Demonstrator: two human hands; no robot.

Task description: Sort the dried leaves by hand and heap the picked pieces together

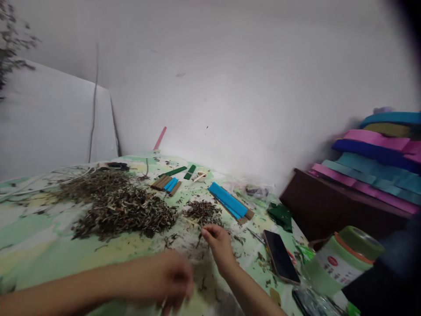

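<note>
My right hand (pixel 219 248) is pinched, thumb against fingers, at the near edge of a small heap of dried leaves (pixel 204 211). A thin dark piece, apparently a dried leaf (pixel 199 239), hangs at its fingertips. My left hand (pixel 176 277) is low over the near side of the table, fingers pointing down and smeared by motion. Whether it holds anything is hidden by the blur. A much larger heap of dried leaves (pixel 126 215) lies to the left, with thin dry stems (pixel 88 186) behind it. Loose leaf bits are scattered between and below my hands.
Brown and blue rolls (pixel 166 184), green strips (pixel 190 172) and a blue sheet (pixel 228 199) lie farther back. On the right are scissors (pixel 255 235), a phone (pixel 281 256), a green jar (pixel 340 263) and a brown box (pixel 345 206) under stacked coloured strips (pixel 378 164).
</note>
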